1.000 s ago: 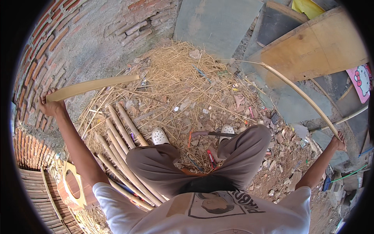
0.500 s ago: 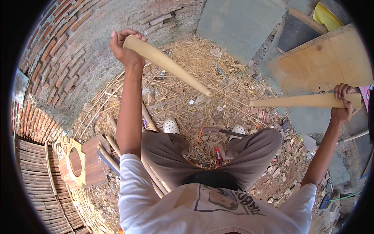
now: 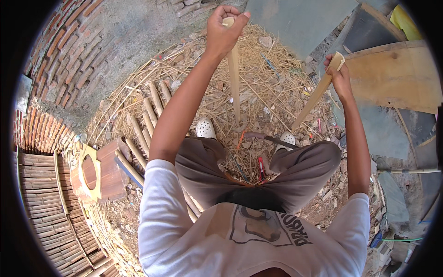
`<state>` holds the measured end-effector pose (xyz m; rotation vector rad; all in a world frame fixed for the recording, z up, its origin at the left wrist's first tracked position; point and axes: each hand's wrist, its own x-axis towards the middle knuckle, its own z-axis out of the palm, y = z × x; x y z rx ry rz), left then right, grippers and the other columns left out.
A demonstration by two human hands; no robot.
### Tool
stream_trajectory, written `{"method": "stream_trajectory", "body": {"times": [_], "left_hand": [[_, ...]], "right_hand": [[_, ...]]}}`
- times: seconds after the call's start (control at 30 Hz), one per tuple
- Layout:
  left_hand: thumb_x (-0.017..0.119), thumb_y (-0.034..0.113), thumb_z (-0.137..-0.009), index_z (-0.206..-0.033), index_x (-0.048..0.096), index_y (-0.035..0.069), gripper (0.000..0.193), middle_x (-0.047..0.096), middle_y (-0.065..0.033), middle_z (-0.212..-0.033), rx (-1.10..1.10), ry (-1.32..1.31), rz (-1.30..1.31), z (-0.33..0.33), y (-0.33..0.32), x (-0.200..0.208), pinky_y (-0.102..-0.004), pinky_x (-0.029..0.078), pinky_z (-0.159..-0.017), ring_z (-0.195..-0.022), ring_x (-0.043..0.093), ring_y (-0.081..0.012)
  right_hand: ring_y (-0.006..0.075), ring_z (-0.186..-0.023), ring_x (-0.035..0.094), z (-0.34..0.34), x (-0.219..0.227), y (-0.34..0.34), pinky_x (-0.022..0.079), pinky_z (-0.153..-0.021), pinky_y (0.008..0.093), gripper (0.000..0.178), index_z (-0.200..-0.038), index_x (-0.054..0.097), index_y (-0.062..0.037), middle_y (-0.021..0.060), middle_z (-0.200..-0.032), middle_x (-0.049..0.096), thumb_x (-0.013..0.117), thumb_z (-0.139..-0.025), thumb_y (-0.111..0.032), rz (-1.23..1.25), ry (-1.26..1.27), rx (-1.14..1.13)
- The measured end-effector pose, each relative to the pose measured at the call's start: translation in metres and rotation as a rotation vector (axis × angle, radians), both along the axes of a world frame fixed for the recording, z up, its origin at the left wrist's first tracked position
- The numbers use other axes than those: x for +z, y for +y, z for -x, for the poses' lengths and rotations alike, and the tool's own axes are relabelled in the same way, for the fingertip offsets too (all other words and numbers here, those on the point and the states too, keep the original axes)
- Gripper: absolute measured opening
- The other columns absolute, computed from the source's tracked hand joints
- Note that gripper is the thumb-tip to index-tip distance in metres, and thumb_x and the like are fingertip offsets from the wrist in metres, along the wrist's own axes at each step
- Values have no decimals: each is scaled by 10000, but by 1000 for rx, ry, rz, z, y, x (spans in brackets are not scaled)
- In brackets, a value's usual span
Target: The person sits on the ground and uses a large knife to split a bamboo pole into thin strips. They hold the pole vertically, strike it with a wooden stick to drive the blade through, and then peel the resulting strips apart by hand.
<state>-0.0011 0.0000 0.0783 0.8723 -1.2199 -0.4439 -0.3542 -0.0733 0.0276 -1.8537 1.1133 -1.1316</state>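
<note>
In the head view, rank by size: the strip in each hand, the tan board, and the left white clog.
1. Tan board
2. Strip in left hand and strip in right hand: too alike to rank
3. Left white clog

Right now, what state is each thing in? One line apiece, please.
Left hand: closed round left strip
Left strip: held near its upper end
Right hand: closed round right strip
Right strip: held near its upper end, slanting
Poles: lying side by side
White clogs: worn
Brown-handled tool: lying, unheld
</note>
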Motion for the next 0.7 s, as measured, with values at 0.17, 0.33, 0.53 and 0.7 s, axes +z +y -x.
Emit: {"method": "stream_trajectory", "body": {"times": [0.17, 0.33, 0.53, 0.7], "left_hand": [[726, 145, -865, -935, 662, 12, 163, 632, -3, -788, -34, -44, -105, 23, 1, 0, -280, 515, -630, -681, 587, -100], [799, 170, -823, -1198, 627, 0, 447, 682, -25, -997, -161, -277, -133, 44, 4, 10, -270, 515, -806, -878, 617, -103], [818, 213, -809, -1203, 651, 11, 474, 694, -42, -1060, -321, -343, -283, 38, 5, 30, -280, 492, -875, -971, 620, -119], [836, 193, -782, -1158, 672, 19, 446, 695, -44, -1040, -304, -451, -305, 37, -1, 36, -282, 491, -867, -950, 621, -131]], "right_hand": [[205, -1069, 585, -63, 45, 13, 445, -956, 348, 421, -1171, 588, -13, 86, -1084, 623, 496, -762, -46, 20, 189, 154], [258, -1167, 542, -119, 73, -10, 409, -1020, 365, 571, -1331, 492, -18, 136, -1217, 581, 562, -767, -74, 58, 185, 348], [274, -1386, 355, -143, 75, -22, 271, -1159, 354, 816, -1509, 253, 9, 166, -1459, 399, 568, -757, -17, 102, 79, 461], [269, -1377, 367, -139, 74, -8, 270, -1157, 339, 859, -1526, 230, -13, 160, -1450, 413, 559, -732, -27, 26, -6, 514]]}}
